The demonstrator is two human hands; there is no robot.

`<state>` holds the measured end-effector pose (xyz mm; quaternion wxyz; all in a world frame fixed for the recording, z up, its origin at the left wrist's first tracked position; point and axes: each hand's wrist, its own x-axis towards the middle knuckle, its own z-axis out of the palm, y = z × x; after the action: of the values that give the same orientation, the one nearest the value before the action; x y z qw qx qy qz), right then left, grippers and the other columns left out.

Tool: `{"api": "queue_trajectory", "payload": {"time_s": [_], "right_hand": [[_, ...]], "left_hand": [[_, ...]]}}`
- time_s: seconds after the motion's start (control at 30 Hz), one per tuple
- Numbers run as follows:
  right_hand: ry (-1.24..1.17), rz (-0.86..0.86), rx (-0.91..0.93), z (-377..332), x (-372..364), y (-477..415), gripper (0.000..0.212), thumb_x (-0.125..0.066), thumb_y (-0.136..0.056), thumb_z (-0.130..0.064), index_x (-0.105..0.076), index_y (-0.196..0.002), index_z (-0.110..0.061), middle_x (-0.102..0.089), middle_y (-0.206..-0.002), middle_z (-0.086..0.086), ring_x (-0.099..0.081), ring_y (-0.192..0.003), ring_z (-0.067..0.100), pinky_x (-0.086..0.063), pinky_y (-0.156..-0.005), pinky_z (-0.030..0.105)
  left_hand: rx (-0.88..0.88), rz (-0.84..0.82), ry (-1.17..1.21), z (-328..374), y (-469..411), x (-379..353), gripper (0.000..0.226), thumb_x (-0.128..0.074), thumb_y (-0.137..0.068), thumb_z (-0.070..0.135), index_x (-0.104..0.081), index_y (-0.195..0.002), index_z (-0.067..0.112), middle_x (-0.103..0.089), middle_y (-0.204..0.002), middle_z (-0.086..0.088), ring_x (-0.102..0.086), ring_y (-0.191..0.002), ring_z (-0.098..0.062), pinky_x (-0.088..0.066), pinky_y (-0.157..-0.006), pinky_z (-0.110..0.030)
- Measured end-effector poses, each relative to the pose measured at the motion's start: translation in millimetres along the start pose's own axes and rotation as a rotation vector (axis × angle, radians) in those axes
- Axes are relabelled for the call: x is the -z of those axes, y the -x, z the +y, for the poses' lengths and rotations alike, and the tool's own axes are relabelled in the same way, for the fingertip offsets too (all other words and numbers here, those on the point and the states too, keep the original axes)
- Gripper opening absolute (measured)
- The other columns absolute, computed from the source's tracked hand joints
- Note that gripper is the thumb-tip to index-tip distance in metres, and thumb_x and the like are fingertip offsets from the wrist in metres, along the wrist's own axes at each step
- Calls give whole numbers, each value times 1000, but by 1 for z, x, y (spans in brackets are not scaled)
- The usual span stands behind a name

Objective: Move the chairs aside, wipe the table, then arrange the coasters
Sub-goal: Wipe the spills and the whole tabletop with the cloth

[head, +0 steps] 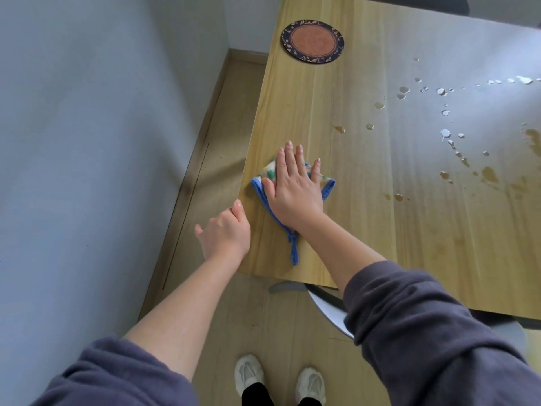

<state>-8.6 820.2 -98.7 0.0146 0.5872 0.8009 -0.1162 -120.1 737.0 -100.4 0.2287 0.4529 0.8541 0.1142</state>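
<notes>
I read this as a home dining corner: a wood-grain table (366, 230) carrying a patterned coaster (312, 41) and spilled drops (445, 133), plain pale walls (87, 142) near it, plank floor (222, 136) below, a chair (328, 309) tucked under.

A light wooden table (366, 230) fills the right of the frame, its surface dotted at the right with droplets and brownish smears (still wet). A round coaster (312, 41), dark leaf-patterned rim around a terracotta centre, lies flat at upper centre near the table's left edge. A blue-edged patterned cloth (270, 171) lies flat at centre by that edge, under the right hand (292, 191)
</notes>
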Motion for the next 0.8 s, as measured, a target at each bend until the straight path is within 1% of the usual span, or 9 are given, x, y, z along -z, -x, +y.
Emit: {"api": "queue_trajectory", "payload": {"time_s": [0.13,0.23,0.33,0.47,0.53,0.63,0.7,0.73,0.8], "right_hand": [[17,-33,57,14,-3,44,70,-12,-102,-52,3,-157,-11,13,-164,6,18,-150,21,11,-120,52],[28,-48,15,46,0,69,69,-11,-102,-53,4,-157,-13,15,-164,2,20,-149,17,11,-120,50],[8,-34,-171,91,4,77,69,-11,-101,-52,7,-156,-15,19,-163,-1,21,-148,16,11,-120,49],[-22,0,-541,146,15,78,70,-15,-101,-51,2,-157,-13,13,-164,1,15,-150,20,6,-119,55],[-49,12,-675,156,20,73,70,-17,-101,-50,1,-157,-11,11,-165,3,11,-151,22,4,-119,57],[-80,20,-799,149,22,56,71,-16,-102,-49,3,-156,-8,11,-165,5,10,-151,25,1,-118,60],[-89,22,-800,133,22,42,72,-15,-102,-49,3,-156,-6,11,-165,6,11,-151,26,1,-118,60],[-84,20,-764,122,21,35,72,-15,-102,-49,3,-156,-6,11,-164,7,11,-151,26,2,-118,60],[-59,12,-635,89,17,26,72,-14,-101,-51,4,-156,-8,13,-164,7,13,-151,26,4,-118,59]], "left_hand": [[10,-18,-4,-2,-1,0,65,-9,-102,39,-64,-116,6,-66,-113,-17,-55,-113,-34,-22,-111,-53],[6,-41,14,-2,-1,0,67,-7,-102,41,-64,-115,7,-66,-112,-17,-55,-113,-34,-23,-111,-55],[13,-54,38,-3,-1,-1,68,-7,-102,41,-62,-117,6,-65,-114,-17,-55,-114,-34,-22,-111,-55],[11,-63,65,-4,0,-1,67,-7,-102,41,-61,-118,5,-64,-117,-18,-54,-117,-34,-23,-111,-55],[9,-64,85,-5,-1,-1,66,-7,-102,41,-61,-120,5,-64,-117,-17,-53,-117,-34,-24,-110,-55],[1,-62,95,-5,-4,-4,66,-7,-102,40,-62,-117,6,-66,-112,-16,-55,-113,-33,-25,-109,-54],[-6,-60,102,-6,-4,-5,65,-7,-102,39,-62,-116,6,-66,-110,-15,-56,-112,-33,-26,-109,-54],[-10,-60,107,-6,-3,-4,65,-7,-102,39,-62,-117,7,-66,-110,-15,-56,-112,-33,-26,-109,-54],[-10,-65,125,-6,-2,-3,65,-8,-102,39,-61,-117,6,-66,-110,-15,-56,-112,-33,-27,-109,-55]]}}
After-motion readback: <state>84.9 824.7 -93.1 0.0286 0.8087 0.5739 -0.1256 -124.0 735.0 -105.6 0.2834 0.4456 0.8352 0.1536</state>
